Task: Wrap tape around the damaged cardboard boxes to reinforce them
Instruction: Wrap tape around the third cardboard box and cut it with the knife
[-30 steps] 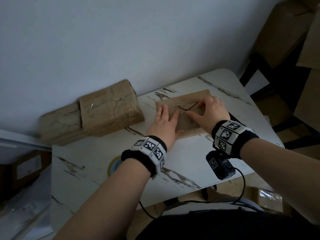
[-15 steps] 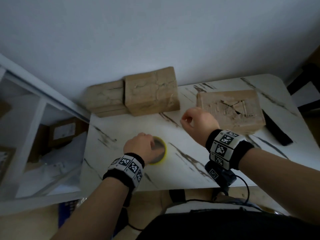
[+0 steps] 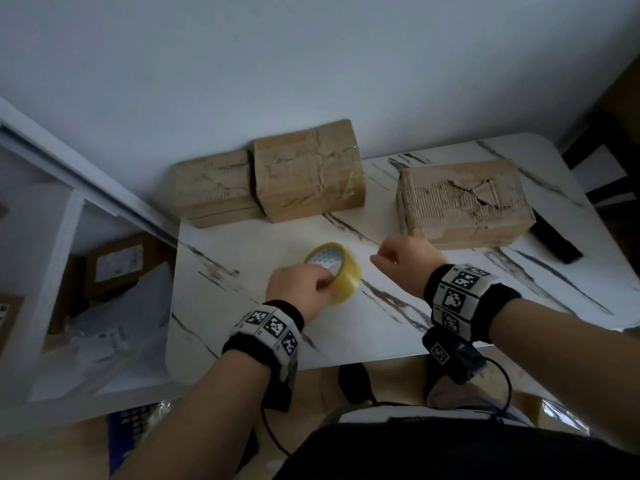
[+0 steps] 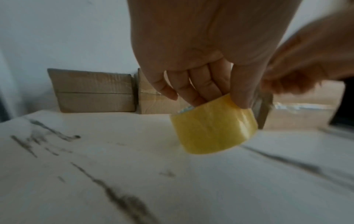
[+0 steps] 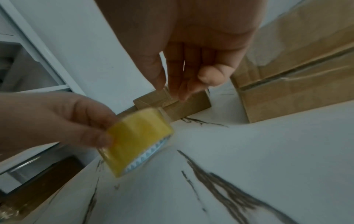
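Note:
A yellow tape roll (image 3: 335, 271) is tilted up off the white marble table (image 3: 242, 327), near its middle. My left hand (image 3: 323, 285) grips the roll, fingers inside the core and thumb on the outer band (image 4: 214, 130). My right hand (image 3: 381, 259) hovers just right of the roll with fingers loosely curled and holds nothing; its fingertips (image 5: 184, 91) hang above the table. The damaged cardboard box (image 3: 464, 202), its top layer torn and cracked, lies flat at the back right. The roll (image 5: 138, 136) shows blurred in the right wrist view.
Two taped cardboard boxes (image 3: 308, 171) (image 3: 214, 187) stand against the wall at the back left. A black object (image 3: 557, 237) lies right of the damaged box. A white shelf (image 3: 52, 237) with parcels stands left of the table. More boxes lie on the floor.
Both hands left the damaged box. My left hand went to the tape roll lying flat and has lifted it up at a tilt. My right hand has come closer to the roll.

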{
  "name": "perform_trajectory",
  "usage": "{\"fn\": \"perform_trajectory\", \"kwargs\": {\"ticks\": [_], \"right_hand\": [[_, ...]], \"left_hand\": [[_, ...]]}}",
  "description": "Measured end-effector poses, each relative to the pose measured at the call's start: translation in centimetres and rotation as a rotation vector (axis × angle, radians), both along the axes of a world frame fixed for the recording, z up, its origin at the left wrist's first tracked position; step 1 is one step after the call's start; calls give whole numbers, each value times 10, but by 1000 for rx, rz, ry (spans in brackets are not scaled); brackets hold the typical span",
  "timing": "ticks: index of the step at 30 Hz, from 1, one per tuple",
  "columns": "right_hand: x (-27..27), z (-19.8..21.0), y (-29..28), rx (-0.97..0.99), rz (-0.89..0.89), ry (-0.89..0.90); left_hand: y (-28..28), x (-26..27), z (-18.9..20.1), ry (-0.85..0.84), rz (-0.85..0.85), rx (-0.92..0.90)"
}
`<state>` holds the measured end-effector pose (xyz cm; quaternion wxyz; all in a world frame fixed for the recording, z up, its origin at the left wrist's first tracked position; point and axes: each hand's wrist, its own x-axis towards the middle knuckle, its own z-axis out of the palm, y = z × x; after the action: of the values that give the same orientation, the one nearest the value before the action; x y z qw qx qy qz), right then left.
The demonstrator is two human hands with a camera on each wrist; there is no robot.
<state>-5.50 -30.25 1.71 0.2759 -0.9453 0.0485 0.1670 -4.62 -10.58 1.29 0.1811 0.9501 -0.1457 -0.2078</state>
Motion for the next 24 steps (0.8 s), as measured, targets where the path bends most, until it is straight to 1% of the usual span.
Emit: {"fn": "perform_trajectory", "kwargs": {"ticks": [2, 4, 5, 6, 8, 9, 10, 12, 14, 15, 17, 19, 21, 24], "right_hand": [[0, 5, -3, -50, 29, 79], [4, 11, -5, 5, 29, 107], [6, 16, -7, 86, 7, 118], [8, 21, -9, 216, -39, 138], [12, 34, -16, 558, -171, 177], [13, 41, -20, 699, -229, 172], [14, 48, -26, 785, -262, 148], [18, 56, -40, 850, -282, 93], [20, 63, -55, 815, -274, 40], [20, 66, -62, 773, -261, 13], [18, 71, -77, 701, -207, -9], [15, 75, -90, 670, -147, -11], [14, 79, -101, 601, -92, -37], [11, 87, -113, 474, -23, -81]], "left_hand": [[-4, 4, 7, 49, 110, -234], [-13, 9, 16, 81, 201, -442], [-18, 11, 21, 87, 231, -510], [-23, 13, 26, 92, 246, -565], [-33, 18, 36, 105, 243, -632], [-38, 20, 41, 104, 228, -640], [-45, 23, 46, 99, 213, -640], [-60, 27, 57, 77, 220, -656], [-76, 33, 69, -1, 276, -657], [-84, 36, 74, -49, 285, -627], [-100, 41, 87, -99, 223, -565], [-116, 44, 97, -117, 114, -479], [-132, 44, 103, -131, 65, -419], [-149, 43, 107, -177, 103, -495]]}}
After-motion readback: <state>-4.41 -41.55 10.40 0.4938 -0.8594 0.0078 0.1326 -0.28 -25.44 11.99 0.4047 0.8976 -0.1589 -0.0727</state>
